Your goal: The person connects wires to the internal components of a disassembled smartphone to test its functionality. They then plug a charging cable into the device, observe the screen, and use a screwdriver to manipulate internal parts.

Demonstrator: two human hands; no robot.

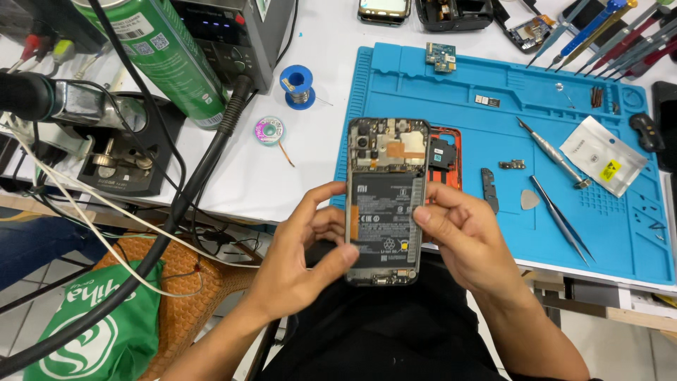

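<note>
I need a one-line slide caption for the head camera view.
Both hands, left hand and right hand, hold an opened phone above a blue repair mat.

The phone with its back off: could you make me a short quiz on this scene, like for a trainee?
1. True or false: both hands hold the phone.
2. Which lies on the blue mat? A tweezers, B scissors, C hammer.
3. What colour is the spray can at upper left?

Key
1. True: the left hand grips its left edge and the right hand its right edge.
2. A: the tweezers lie right of the phone.
3. Green.
</note>
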